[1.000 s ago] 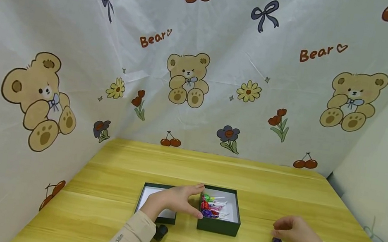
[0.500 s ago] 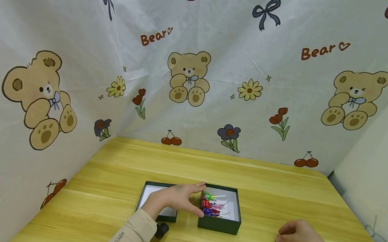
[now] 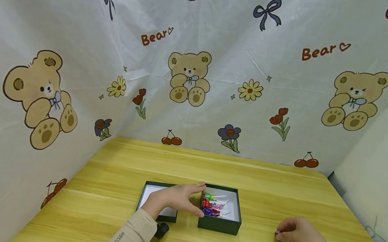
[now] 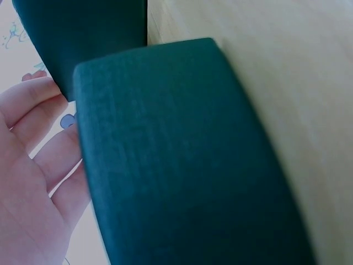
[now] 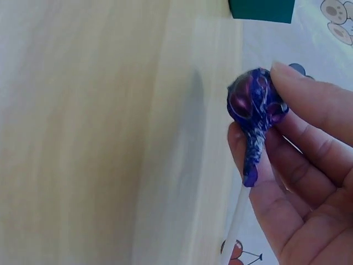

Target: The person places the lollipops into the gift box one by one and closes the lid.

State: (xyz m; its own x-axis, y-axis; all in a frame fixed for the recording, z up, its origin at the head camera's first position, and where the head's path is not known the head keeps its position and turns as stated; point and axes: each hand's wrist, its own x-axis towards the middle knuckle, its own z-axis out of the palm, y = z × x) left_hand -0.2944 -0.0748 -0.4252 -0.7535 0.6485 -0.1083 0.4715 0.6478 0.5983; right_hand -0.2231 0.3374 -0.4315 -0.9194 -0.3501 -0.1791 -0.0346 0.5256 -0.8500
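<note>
My right hand (image 3: 299, 236) pinches a lollipop (image 5: 251, 102) in a shiny purple-blue wrapper just above the table, on the right. In the right wrist view its white stick points down past the fingers. A dark green open box (image 3: 219, 225) stands near the middle, with several wrapped lollipops (image 3: 209, 205) along its left side, in green, red and purple. At that box's left side lies my left hand (image 3: 179, 198), thumb and fingers spread toward its near and far left corners. The fingers (image 4: 38, 105) look fairly straight in the left wrist view.
A shallow green tray or lid with a white inside (image 3: 149, 191) lies left of the box, partly under my left forearm. The wood-patterned table (image 3: 264, 181) meets a bear-print cloth (image 3: 221, 37) at the back and left.
My right hand came down over the lollipop lying on the table, pinched it and raised it slightly. The left hand and the box have stayed in place.
</note>
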